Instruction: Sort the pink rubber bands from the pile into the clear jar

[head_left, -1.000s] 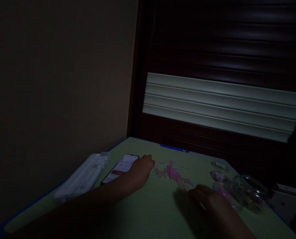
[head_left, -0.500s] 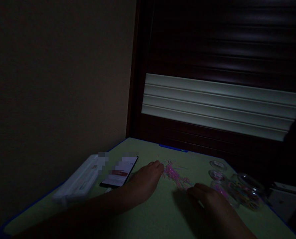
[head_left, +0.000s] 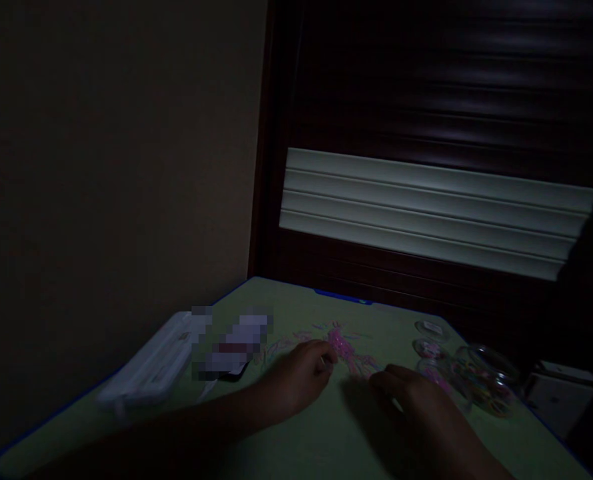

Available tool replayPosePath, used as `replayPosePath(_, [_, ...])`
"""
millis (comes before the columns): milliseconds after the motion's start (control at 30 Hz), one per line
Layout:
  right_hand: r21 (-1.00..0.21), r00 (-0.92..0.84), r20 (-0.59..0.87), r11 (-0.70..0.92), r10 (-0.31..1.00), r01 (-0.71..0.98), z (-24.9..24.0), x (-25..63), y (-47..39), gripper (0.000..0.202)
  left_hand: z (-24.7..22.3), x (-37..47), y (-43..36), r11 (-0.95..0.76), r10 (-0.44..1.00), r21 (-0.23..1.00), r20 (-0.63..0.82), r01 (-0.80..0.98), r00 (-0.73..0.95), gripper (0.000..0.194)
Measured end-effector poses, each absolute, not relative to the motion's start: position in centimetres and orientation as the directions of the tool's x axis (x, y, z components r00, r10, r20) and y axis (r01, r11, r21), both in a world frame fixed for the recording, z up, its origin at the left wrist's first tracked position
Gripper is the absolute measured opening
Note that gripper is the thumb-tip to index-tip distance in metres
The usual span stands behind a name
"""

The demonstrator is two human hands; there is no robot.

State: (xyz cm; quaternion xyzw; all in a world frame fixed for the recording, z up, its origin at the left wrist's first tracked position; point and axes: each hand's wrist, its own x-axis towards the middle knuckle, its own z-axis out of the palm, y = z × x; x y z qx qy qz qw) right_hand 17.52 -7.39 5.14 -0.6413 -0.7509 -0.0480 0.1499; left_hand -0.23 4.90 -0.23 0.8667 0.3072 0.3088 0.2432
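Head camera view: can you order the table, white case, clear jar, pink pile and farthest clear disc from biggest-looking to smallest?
1. Table
2. White case
3. Clear jar and pink pile: not ranked; the pile's loose outline makes it unsure
4. Farthest clear disc

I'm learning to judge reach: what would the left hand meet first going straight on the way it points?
Probably the pile of thin pink strands, just ahead of the left hand; in this dim light I can't tell whether they already touch.
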Motion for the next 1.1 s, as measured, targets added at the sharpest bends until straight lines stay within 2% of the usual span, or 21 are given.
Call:
replayPosePath(133, [-0.127, -0.136, 0.296, 0.180, 0.945, 0.976, 5.2, 17.5, -7.4, 0.023, -0.4, -0.1, 4.6, -0.693, 0.671, 0.633, 0.389, 0.345, 0.632, 0.015])
replayPosePath(467, [-0.118, -0.138, 0.324, 0.185, 0.936, 0.976, 5.1, 17.4, -7.5, 0.022, -0.1, -0.1, 4.0, -0.580, 0.723, 0.743, 0.281, 0.334, 0.631, 0.013])
replayPosePath(700, [-0.115, -0.130, 0.317, 0.174, 0.940, 0.978, 5.4, 17.1, -7.6, 0.022, -0.2, 0.7, 2.6, -0.570, 0.718, 0.783, 0.326, 0.251, 0.615, 0.010])
replayPosePath(967, [-0.125, -0.172, 0.277, 0.213, 0.945, 0.969, 4.4, 17.6, -7.1, 0.021, -0.6, 0.8, 2.6, -0.632, 0.708, 0.710, 0.369, 0.309, 0.602, 0.009])
replayPosePath(1100, [-0.152, -0.190, 0.273, 0.237, 0.943, 0.960, 3.8, 17.9, -6.6, 0.025, -0.5, 0.7, 2.3, -0.702, 0.637, 0.654, 0.401, 0.281, 0.659, 0.013])
